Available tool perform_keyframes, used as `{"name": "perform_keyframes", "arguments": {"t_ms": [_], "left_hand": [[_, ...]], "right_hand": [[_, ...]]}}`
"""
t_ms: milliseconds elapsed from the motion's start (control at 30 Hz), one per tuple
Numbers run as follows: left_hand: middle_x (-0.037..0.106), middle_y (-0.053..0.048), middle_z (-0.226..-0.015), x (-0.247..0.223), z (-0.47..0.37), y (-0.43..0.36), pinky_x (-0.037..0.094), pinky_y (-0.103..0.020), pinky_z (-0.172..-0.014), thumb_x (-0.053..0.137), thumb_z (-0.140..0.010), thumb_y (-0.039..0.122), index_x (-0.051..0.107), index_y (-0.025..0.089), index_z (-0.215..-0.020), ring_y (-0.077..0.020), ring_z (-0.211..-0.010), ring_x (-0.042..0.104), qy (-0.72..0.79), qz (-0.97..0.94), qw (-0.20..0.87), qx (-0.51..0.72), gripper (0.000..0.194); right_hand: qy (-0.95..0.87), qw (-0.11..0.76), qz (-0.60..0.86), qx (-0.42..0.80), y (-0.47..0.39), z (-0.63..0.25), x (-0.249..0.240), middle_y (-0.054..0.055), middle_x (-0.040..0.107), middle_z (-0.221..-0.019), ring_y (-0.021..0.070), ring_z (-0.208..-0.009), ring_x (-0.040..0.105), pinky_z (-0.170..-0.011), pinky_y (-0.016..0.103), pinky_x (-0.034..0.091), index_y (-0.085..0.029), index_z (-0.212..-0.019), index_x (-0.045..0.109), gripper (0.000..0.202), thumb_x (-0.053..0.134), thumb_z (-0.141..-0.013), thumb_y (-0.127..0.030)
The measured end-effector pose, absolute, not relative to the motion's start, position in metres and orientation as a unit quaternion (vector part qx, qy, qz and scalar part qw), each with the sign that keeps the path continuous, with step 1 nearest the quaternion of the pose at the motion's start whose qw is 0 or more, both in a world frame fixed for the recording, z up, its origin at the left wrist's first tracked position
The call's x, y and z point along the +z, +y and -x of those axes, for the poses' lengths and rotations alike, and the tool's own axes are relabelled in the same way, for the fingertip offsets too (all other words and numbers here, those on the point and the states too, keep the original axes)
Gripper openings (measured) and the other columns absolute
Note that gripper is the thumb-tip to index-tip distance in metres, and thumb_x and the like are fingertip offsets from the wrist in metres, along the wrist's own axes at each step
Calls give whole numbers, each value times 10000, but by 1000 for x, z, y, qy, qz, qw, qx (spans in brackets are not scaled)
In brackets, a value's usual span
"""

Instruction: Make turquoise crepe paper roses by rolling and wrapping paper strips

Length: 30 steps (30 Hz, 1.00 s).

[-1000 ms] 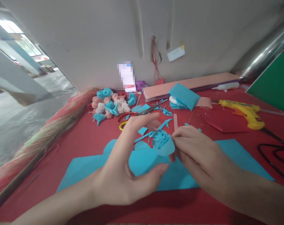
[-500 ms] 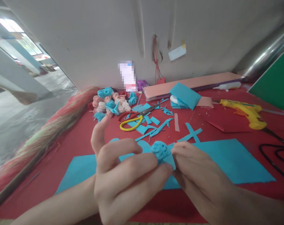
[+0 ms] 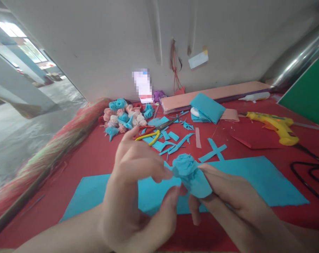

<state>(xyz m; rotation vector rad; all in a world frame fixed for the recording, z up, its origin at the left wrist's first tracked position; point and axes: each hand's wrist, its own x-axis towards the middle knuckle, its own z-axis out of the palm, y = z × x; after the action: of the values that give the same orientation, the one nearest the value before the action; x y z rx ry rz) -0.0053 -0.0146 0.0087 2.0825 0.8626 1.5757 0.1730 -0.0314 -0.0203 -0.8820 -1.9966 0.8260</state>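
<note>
A blue crepe-paper rose [image 3: 185,164], with a loose strip of petal paper hanging below its bloom, is pinched in my right hand [image 3: 235,196]. My left hand [image 3: 138,186] has its thumb and index finger apart, with nothing between them. Its index fingertip is at the left side of the bloom; whether it touches I cannot tell. Beneath both hands lies a wide blue crepe-paper sheet [image 3: 254,179]. Beyond them, yellow-and-red-handled scissors [image 3: 155,135] rest among blue paper scraps [image 3: 175,144].
Finished paper roses [image 3: 125,116] are heaped at the back left. A yellow glue gun [image 3: 275,124] with a black cord lies at the right. Folded blue paper [image 3: 208,107] and a pink pack [image 3: 214,95] sit at the back. A lit phone [image 3: 143,86] leans against the wall.
My left fingers have come off the rose and spread apart. The rose has turned in my right hand, with more of its loose paper strip showing.
</note>
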Motion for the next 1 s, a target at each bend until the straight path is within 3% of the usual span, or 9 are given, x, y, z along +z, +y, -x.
{"name": "perform_keyframes", "arguments": {"t_ms": [133,233,467,800,1000], "left_hand": [[463,8,-802,-2,5,-18,362,-376,-734,582,-728,45,496,243,-988,-168,-725,414,299,-759,234,529,338],[433,11,-788,-5,6,-21,345,-358,-677,575,-780,76,480,276,-984,-174,-719,394,326,-739,284,517,301],[416,1,-791,-5,4,-20,371,-360,-663,588,-781,96,476,277,-972,-181,-725,394,335,-738,292,507,286],[456,27,-790,-5,1,-23,441,-293,-579,546,-830,71,450,273,-986,-111,-618,491,309,-723,378,489,273],[504,42,-719,-7,2,-23,436,-305,-574,534,-877,133,430,294,-1015,-123,-594,500,301,-731,384,476,236]], "right_hand": [[-780,402,351,326,-31,-172,-20,-56,589,-639,78,-602,570,-560,176,437,-212,-689,516,298,387,-917,-71],[-794,383,356,309,-32,-169,-19,-47,585,-670,89,-632,563,-598,189,444,-210,-689,505,283,397,-920,-88],[-812,411,356,212,-32,-166,-23,-28,563,-602,121,-565,538,-621,253,466,-207,-635,480,274,399,-850,-57],[-842,394,368,30,-35,-165,-23,27,594,-603,204,-655,615,-604,307,511,-239,-685,618,260,471,-899,-252],[-821,424,382,24,-39,-163,-24,17,590,-569,177,-564,593,-576,295,504,-224,-655,599,335,404,-923,-173]]}}
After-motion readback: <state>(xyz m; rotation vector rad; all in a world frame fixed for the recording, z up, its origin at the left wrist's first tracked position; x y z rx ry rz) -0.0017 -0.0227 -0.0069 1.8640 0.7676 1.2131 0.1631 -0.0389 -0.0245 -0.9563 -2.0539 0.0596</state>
